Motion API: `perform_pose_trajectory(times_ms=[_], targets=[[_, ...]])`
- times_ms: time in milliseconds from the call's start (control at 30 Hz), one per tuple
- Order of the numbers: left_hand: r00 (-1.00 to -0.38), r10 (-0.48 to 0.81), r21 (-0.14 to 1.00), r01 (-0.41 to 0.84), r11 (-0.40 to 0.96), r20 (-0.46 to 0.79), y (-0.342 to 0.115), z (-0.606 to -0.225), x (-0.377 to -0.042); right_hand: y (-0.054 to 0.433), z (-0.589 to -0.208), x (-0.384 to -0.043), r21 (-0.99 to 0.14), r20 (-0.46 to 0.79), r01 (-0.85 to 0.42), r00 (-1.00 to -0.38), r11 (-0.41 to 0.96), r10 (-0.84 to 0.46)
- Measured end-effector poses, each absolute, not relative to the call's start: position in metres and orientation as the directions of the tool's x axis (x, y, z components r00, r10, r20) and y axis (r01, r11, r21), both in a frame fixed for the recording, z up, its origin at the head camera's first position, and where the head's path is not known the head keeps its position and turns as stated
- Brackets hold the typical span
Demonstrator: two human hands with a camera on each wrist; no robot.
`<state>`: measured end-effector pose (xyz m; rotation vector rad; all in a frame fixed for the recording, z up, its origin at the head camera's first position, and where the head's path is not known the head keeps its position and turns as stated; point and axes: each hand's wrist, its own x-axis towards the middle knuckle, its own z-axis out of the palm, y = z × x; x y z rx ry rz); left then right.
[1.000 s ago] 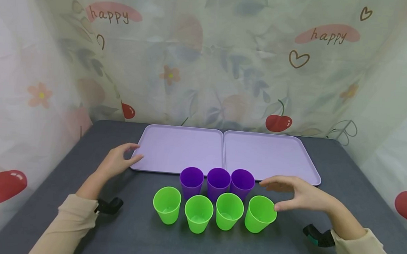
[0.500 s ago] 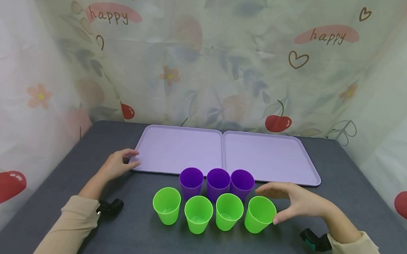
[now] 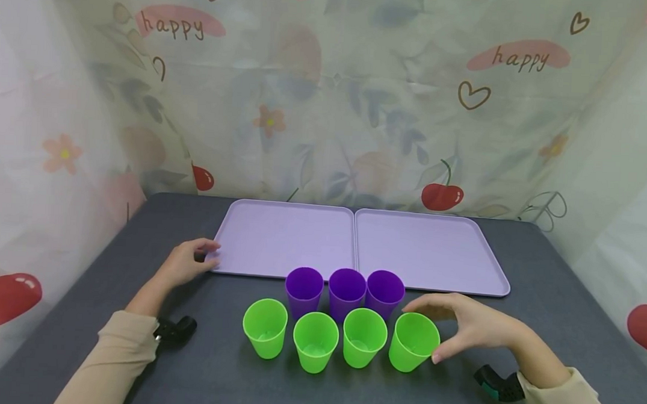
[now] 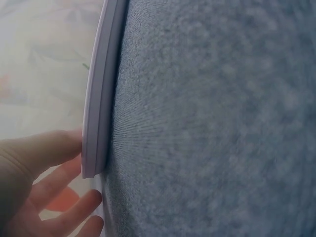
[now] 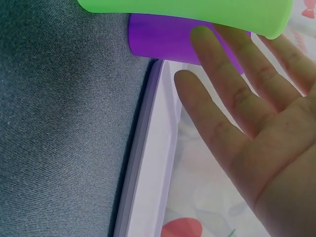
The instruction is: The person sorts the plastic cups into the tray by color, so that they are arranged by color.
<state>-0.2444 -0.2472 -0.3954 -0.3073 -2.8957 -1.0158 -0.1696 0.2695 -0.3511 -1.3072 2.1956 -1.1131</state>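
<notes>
My left hand is at the near left corner of the left lilac tray; in the left wrist view its thumb meets the tray's edge and its fingers spread below the corner. My right hand spans the rightmost green cup, thumb by its right side and fingers reaching behind the rim. Seen from the right wrist, those fingers are extended and spread, their tips close to the green cup and a purple cup beyond it.
Several green cups stand upright in a row, including the leftmost green cup. Behind them are three purple cups, among them the middle purple cup. The right lilac tray adjoins the left one on the dark table, before a patterned curtain.
My right hand has moved left and down around the rightmost green cup. My left hand has shifted slightly back and down along the tray's corner. The cups have stayed in place.
</notes>
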Motion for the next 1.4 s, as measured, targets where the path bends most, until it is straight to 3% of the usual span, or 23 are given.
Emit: perform_pose_trajectory(times_ms=[433,967,1400], targets=[[-0.978,0.185,0.602,0.205,0.772,0.096,-0.248,-0.397,-0.249,0.273,-0.344,-0.169,-0.745,0.103,-0.603,-0.526,0.285,-0.844],[-0.978,0.19,0.607,0.203,0.768,0.088,-0.25,-0.396,-0.25,0.286,-0.302,-0.165,-0.706,0.104,-0.591,-0.632,0.391,-0.768],[-0.979,0.186,0.61,0.197,0.768,0.082,-0.25,-0.397,-0.25,0.285,-0.281,-0.176,-0.637,0.171,-0.647,-0.648,0.418,-0.743]])
